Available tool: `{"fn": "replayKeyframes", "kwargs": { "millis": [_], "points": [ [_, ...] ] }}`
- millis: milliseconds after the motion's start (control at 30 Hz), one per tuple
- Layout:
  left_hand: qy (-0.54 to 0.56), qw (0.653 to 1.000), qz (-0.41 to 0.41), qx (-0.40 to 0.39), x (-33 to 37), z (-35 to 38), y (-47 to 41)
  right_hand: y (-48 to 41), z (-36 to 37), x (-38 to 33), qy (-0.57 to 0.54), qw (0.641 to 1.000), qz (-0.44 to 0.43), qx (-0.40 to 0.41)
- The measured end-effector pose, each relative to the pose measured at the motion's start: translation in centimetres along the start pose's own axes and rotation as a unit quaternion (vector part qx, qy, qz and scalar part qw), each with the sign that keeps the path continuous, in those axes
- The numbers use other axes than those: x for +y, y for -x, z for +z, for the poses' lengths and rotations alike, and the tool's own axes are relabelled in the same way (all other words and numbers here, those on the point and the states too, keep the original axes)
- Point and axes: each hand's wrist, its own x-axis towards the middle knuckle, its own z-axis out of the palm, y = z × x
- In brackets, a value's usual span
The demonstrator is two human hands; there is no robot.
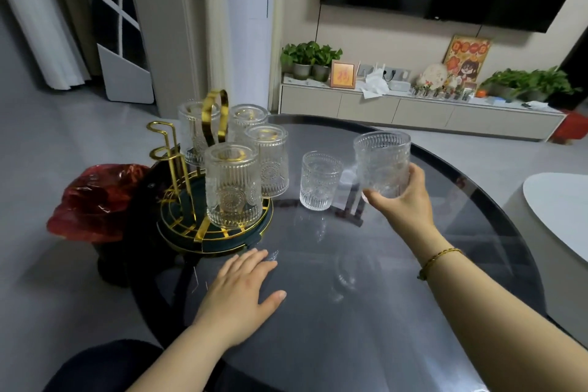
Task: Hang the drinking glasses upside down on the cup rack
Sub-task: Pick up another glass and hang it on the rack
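Nearest, left hand (pixel 237 293) flat on the dark glass surface (pixel 366 312), fingers spread, holding nothing. Further out on the right, right hand (pixel 402 197) with grip wrapped round the base of an embossed drinking glass (pixel 381 162), mouth up, raised just off the surface. Just left of it, a second glass (pixel 320 180) standing upright, apart from the rack. Far left, gold cup rack (pixel 203 200) on its round tray, four glasses (pixel 232 184) already hung upside down, two bare pegs (pixel 162 143) on its left side. Judged about two-thirds done: two glasses left, each to be inverted and hung.
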Motion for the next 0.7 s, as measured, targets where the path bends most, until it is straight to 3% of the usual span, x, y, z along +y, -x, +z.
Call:
{"fn": "replayKeyframes", "kwargs": {
  "millis": [167, 300, 433, 533, 700],
  "points": [
    [0.039, 0.998, 0.004, 0.055, -0.2, -0.8, 0.9, 0.1, -2.7, -6.8, 0.027, 0.992, -0.102, -0.065],
    [0.074, 0.981, 0.025, 0.175, -1.7, -2.3, 2.4, 0.6, -2.9, -12.5, 0.063, 0.972, -0.171, -0.146],
    [0.081, 0.961, -0.057, 0.258, -4.9, -3.5, 2.8, 1.0, -0.8, -17.5, 0.099, 0.951, -0.232, -0.177],
    [0.069, 0.965, -0.133, 0.216, -7.7, -3.8, 2.4, 1.1, 2.2, -20.9, 0.127, 0.932, -0.263, -0.213],
    [0.042, 0.980, -0.113, 0.157, -9.6, -3.0, 2.0, 0.3, 7.1, -25.4, 0.139, 0.912, -0.277, -0.269]
  ]
}}
